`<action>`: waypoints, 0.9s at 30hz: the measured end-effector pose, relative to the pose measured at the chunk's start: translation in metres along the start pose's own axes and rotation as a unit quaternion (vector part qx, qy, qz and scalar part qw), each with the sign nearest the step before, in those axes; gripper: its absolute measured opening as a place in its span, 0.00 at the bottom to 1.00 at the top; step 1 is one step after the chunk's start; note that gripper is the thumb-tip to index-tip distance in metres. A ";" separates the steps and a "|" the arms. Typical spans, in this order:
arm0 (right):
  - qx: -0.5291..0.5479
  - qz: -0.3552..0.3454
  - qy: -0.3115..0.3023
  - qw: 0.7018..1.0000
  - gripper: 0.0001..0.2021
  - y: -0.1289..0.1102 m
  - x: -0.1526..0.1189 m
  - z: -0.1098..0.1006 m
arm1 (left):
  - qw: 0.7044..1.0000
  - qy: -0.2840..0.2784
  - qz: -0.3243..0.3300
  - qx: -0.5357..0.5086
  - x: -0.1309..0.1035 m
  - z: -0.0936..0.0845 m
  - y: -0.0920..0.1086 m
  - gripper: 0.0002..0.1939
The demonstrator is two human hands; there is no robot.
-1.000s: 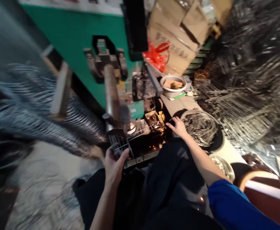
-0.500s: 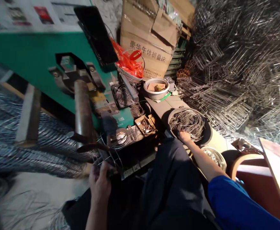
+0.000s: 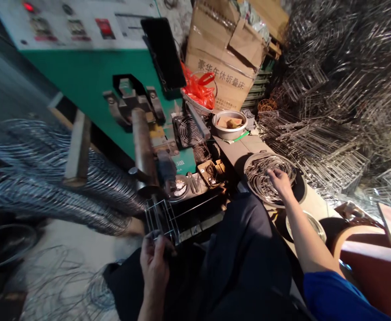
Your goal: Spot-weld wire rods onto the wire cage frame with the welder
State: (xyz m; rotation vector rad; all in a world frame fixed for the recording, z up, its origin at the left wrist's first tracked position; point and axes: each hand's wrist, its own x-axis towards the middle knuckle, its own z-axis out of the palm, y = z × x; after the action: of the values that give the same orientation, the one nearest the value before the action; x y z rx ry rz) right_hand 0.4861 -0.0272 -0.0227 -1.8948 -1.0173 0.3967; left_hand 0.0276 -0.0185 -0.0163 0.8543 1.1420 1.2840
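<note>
My left hand (image 3: 155,258) is closed on the near edge of a small wire frame (image 3: 162,218), just below the metal cylinder (image 3: 143,142) of the green machine (image 3: 81,84). At the right, my right hand (image 3: 279,180) is over a round tub (image 3: 301,191) of curved wire pieces (image 3: 260,178). Its thumb and fingertips are pinched together above the wires; whatever they hold is too small to make out.
Stacked wire rings (image 3: 64,196) lie left of the machine. A phone (image 3: 164,53) leans on its front. Behind the tub are a white bowl (image 3: 230,133) and a cardboard box (image 3: 218,67). Wire racks (image 3: 329,151) pile up at right; a brown bin (image 3: 359,254) stands nearer.
My right hand has risen from the near left edge of the tub to above the wires. The view has shifted left. My left hand still holds the wire frame.
</note>
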 end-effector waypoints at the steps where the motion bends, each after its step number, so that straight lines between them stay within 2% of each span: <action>1: 0.032 -0.014 -0.004 0.999 0.22 -0.014 0.000 -0.001 | 1.000 0.001 -0.001 -0.001 -0.003 -0.002 -0.002 0.19; 4: 0.142 -0.065 -0.081 0.984 0.21 -0.060 -0.002 0.009 | 1.000 0.002 0.000 0.004 -0.010 -0.003 -0.006 0.18; 7: 0.199 -0.076 -0.179 0.960 0.20 -0.100 -0.010 0.037 | 1.000 0.000 0.001 0.013 -0.014 -0.001 -0.007 0.17; 11: 0.252 -0.051 -0.196 0.946 0.23 -0.131 -0.030 0.086 | 1.000 -0.002 0.002 0.005 -0.018 0.001 -0.007 0.17; 15: 0.279 -0.041 -0.236 0.930 0.26 -0.135 -0.054 0.126 | 1.000 0.002 -0.014 -0.011 -0.020 -0.001 -0.007 0.18; 18: 0.272 -0.070 -0.281 0.918 0.27 -0.127 -0.063 0.147 | 0.999 0.003 -0.022 -0.024 -0.021 -0.002 -0.008 0.19; 22: 0.266 -0.075 -0.302 0.912 0.27 -0.115 -0.063 0.162 | 0.999 0.010 -0.035 -0.040 -0.019 -0.003 -0.009 0.19; 27: 0.248 -0.050 -0.307 0.917 0.29 -0.107 -0.056 0.169 | 0.997 0.022 -0.043 -0.060 -0.016 -0.001 -0.011 0.20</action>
State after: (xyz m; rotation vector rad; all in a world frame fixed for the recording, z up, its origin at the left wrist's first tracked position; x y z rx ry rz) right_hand 0.2939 0.0513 -0.0290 -1.2651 -1.2584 1.1240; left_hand 0.0306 -0.0363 -0.0246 0.6850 1.1124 1.2914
